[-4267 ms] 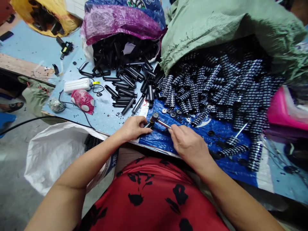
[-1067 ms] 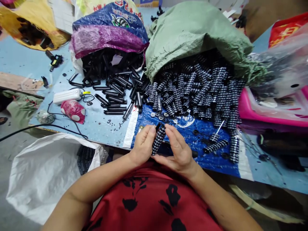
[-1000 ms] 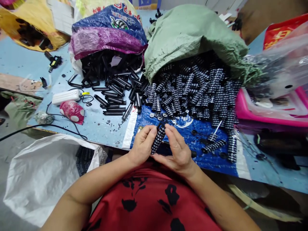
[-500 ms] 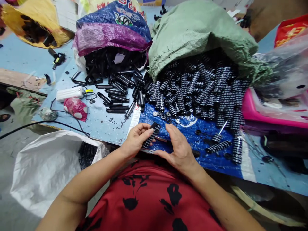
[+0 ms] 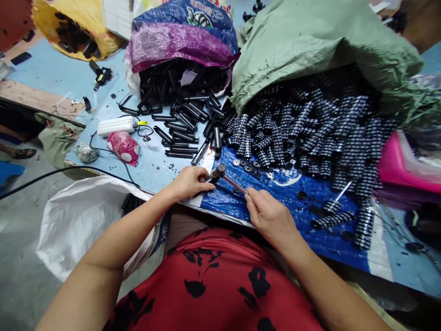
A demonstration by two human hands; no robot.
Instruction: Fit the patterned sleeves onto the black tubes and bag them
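My right hand (image 5: pixel 270 211) grips a hammer by its slim reddish handle (image 5: pixel 236 182). The dark hammer head (image 5: pixel 218 171) is just beside the fingertips of my left hand (image 5: pixel 191 182), near the front edge of the table. My left thumb and fingers pinch a small black part (image 5: pixel 211 179), mostly hidden by the fingers and the hammer head. Beyond my hands lie loose black tubes (image 5: pixel 181 138) on the left and a heap of black-and-white patterned rollers (image 5: pixel 292 128) on the right. A few small round discs (image 5: pixel 248 168) lie between them.
A green woven sack (image 5: pixel 310 50) and a purple-blue bag (image 5: pixel 182 43) spill parts at the back. A white sack (image 5: pixel 76 220) stands open below the table on the left. A cable (image 5: pixel 62 171) crosses the left edge. A pink bin (image 5: pixel 406 165) stands right.
My right hand has closed from an open pose around the hammer handle, and the hammer head now lies by my left fingers. The patterned piece in my left hand no longer shows. The view has shifted left.
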